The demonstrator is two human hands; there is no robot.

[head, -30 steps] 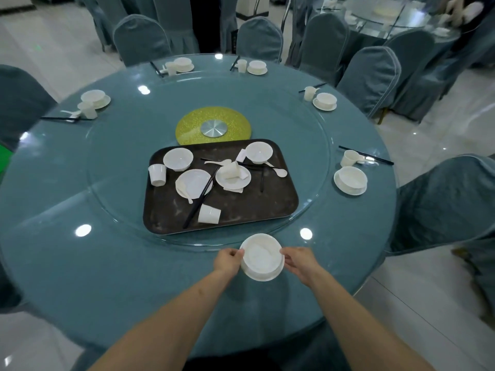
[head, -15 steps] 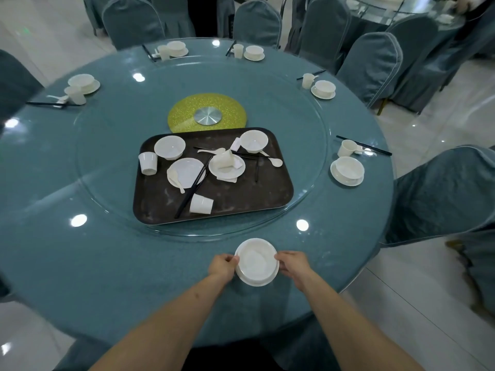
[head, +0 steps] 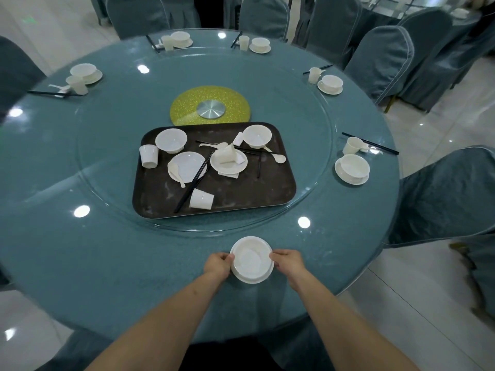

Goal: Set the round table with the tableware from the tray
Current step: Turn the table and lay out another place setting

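While the left hand and right hand grip the bowl at the bench's near edge, the tray lies just beyond.

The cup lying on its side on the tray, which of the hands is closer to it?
Left. The left hand sits almost straight below the tipped cup, gripping the bowl; the right hand grips the bowl's other side, farther off.
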